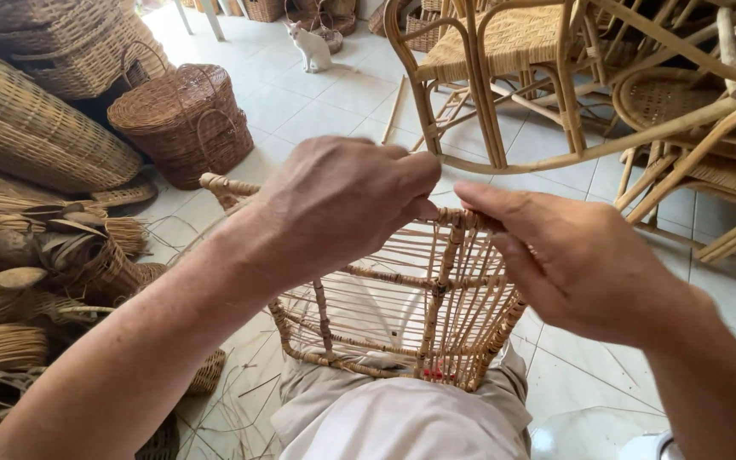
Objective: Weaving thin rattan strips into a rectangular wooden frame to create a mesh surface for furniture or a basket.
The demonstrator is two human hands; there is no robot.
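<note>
An unfinished rattan basket frame with thin cane strands woven across it rests on my lap. My left hand is closed over the frame's top rim, thumb and fingers pinched near the middle of the rim. My right hand pinches the same rim just to the right, fingertips on the wrapped cane binding. The two hands nearly touch. What lies between the fingertips is too thin to make out.
Woven baskets and bundles of cane fill the left side. Rattan chairs stand at the back and right. A white cat sits on the tiled floor far ahead. Loose strands lie on the floor by my legs.
</note>
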